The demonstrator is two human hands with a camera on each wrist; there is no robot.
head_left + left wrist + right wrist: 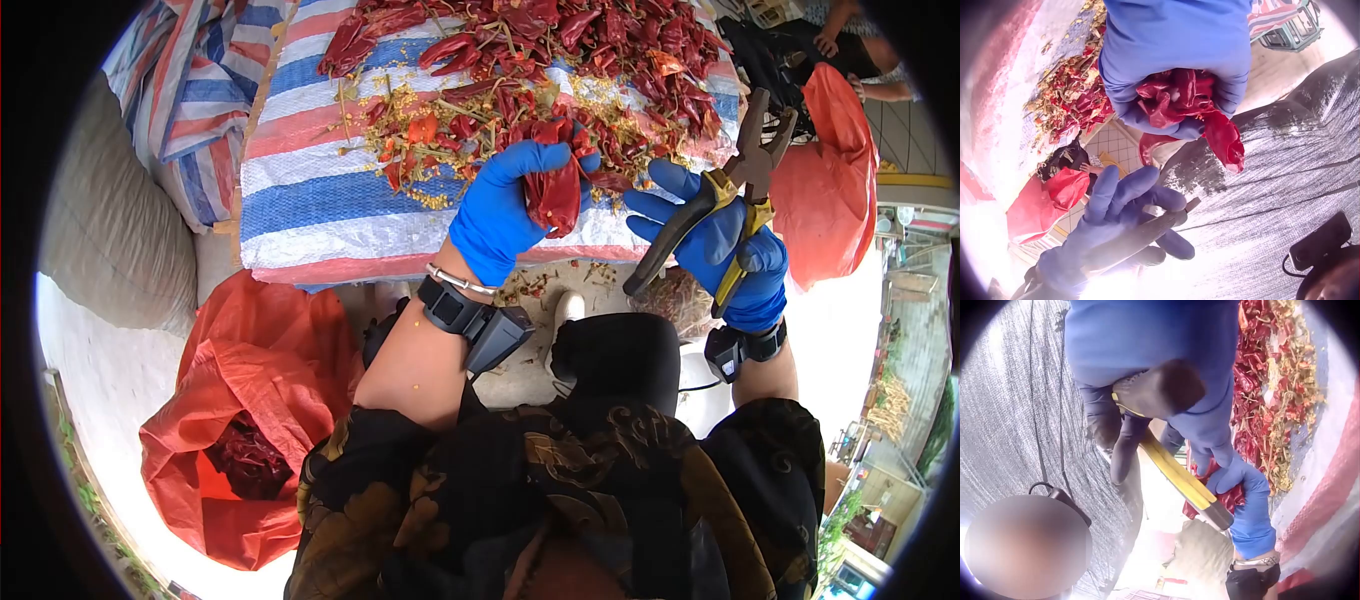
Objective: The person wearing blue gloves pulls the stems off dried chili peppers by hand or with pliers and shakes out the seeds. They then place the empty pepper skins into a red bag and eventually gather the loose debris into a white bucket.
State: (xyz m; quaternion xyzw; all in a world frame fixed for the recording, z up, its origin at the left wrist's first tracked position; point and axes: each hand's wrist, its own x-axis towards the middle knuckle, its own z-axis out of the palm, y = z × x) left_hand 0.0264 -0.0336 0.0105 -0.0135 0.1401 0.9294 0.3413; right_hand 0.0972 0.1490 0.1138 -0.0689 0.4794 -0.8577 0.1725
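Over the near edge of the striped sheet point(330, 205), my gloved left hand point(500, 210) grips a small bunch of dried red chilies point(553, 198). In the left wrist view the bunch point(1179, 100) sits inside the curled fingers, with pods sticking out below. To its right, my gloved right hand point(715, 245) holds pliers point(745, 165) with black and yellow handles. Their jaws point away from me and stand a little apart. Several right fingers reach out loosely, while the thumb side lies over a handle. Beyond both hands spreads a pile of dried chilies point(540, 30) with loose stems and seeds point(405, 115).
An open red bag point(240, 370) with dark red chilies inside stands at the lower left. Another red bag point(825, 190) is at the right. A full grey sack point(115, 220) and folded striped cloth point(205, 110) flank the sheet. Another person's arm point(890, 90) shows at upper right.
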